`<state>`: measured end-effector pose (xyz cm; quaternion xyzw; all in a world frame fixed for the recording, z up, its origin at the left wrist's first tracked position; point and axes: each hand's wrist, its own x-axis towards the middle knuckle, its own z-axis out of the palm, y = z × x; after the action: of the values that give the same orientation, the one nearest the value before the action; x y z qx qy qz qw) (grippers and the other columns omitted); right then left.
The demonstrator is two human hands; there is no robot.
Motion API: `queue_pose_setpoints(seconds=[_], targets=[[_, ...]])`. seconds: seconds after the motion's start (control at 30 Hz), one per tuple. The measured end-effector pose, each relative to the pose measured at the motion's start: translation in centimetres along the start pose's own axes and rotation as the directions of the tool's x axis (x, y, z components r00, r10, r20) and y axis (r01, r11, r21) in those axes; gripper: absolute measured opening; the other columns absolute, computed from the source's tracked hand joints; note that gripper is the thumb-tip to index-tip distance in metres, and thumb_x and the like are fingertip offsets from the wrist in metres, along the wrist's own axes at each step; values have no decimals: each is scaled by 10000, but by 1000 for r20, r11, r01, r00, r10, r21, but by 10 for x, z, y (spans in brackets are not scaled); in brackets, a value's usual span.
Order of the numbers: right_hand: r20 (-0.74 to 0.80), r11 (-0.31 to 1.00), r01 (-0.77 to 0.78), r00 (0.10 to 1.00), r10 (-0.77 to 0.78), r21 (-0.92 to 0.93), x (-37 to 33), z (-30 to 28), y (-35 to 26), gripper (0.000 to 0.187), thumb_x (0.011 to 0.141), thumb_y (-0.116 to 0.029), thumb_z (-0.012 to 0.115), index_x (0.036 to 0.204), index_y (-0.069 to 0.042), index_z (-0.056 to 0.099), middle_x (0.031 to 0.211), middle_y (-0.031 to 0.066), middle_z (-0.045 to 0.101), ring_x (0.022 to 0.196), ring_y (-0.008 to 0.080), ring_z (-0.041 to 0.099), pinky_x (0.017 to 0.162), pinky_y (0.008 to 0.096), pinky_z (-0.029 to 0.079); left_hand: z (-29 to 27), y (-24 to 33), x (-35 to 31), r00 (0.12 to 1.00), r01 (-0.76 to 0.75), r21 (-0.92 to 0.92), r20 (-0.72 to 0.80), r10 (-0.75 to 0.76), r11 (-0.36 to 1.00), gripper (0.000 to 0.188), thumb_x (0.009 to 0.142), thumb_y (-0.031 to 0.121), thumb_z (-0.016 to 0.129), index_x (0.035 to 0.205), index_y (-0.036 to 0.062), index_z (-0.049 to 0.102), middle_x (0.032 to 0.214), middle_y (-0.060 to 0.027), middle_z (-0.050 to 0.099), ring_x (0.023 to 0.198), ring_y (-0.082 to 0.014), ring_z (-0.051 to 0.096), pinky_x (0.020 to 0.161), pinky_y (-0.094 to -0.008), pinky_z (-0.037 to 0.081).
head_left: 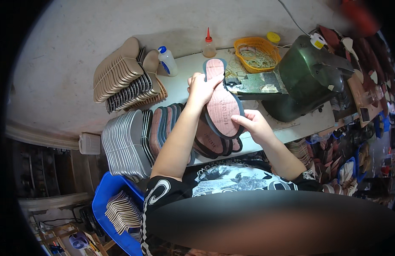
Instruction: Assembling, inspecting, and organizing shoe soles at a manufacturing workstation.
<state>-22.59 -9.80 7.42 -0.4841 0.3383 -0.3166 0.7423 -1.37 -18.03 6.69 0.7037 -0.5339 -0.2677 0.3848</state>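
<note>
At centre frame, above the table edge: one shoe sole, pink-red face up with a dark rim, held between two bare hands. The left hand was closed over the upper left edge near the toe end, fingers curled round the rim. The right hand pinched the lower right edge near the heel end, thumb on top, fingers hidden beneath. Gripping at opposite ends seemingly kept the flat piece level and its face open to view.

Long axis: ran from upper left to lower right of the frame, slightly tilted; the narrower rounded end pointed up toward the back wall, the wider end toward the person.

Beneath the sole, lower centre: a fanned stack of like soles, dark-rimmed, lying flat on the grey table.

Left of centre: a row of grey insoles stood on edge, close-packed. Upper left: tan insoles leaning in a fan. Lower left: a blue bin with more pieces.

Upper centre: a white squeeze bottle and a red-tipped glue bottle, both upright. Upper right: an orange basket of rubber bands, beside a dark green machine.
</note>
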Motion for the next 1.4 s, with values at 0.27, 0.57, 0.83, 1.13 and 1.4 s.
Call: queue_pose_setpoints(seconds=[0.27, 0.57, 0.83, 1.13, 1.4], targets=[[-5, 979, -131, 991, 134, 155, -2, 13, 1, 236, 878, -179, 642, 1005, 20, 635, 867, 84, 675, 730, 146, 670, 628, 261, 545, 10, 13, 5, 985, -117, 128, -108, 131, 985, 584, 719, 489, 708, 915, -60, 676, 1009, -241, 618, 965, -351, 554, 849, -437, 443], [-128, 930, -22, 989, 74, 367, 12, 33, 3, 243, 887, -167, 607, 984, 56, 609, 758, 144, 656, 612, 177, 647, 546, 256, 517, -8, 27, 23, 998, 27, 255, 43, -39, 967, 709, 752, 588, 626, 939, -95, 666, 1071, -350, 586, 1121, -393, 525, 970, -428, 402], [-176, 932, -10, 981, 79, 362, 34, 37, -4, 229, 896, -184, 594, 951, 38, 611, 727, 131, 654, 577, 166, 633, 526, 243, 498, -45, 29, 71, 423, -455, -100, 850, 314, 885, 642, 668, 507, 762, 1163, 125, 618, 1406, -128, 446, 1407, -301, 215, 1121, -401, 210], [-214, 927, 83, 977, -3, 365, 43, 43, -9, 305, 940, -175, 539, 1121, 70, 550, 933, 158, 666, 789, 212, 689, 664, 258, 557, -59, 62, 84, 501, -459, 253, 866, 13, 852, 485, 669, 488, 772, 795, 50, 607, 673, -17, 551, 702, -123, 514, 638, -285, 420], [-129, 947, 44, 992, -3, 317, 44, 28, -17, 342, 950, -216, 541, 1140, 68, 555, 992, 153, 665, 859, 241, 690, 744, 292, 554, -69, 40, 76, 549, -450, 203, 831, 90, 870, 442, 760, 463, 725, 843, 43, 615, 685, -23, 565, 714, -123, 514, 658, -286, 430]])
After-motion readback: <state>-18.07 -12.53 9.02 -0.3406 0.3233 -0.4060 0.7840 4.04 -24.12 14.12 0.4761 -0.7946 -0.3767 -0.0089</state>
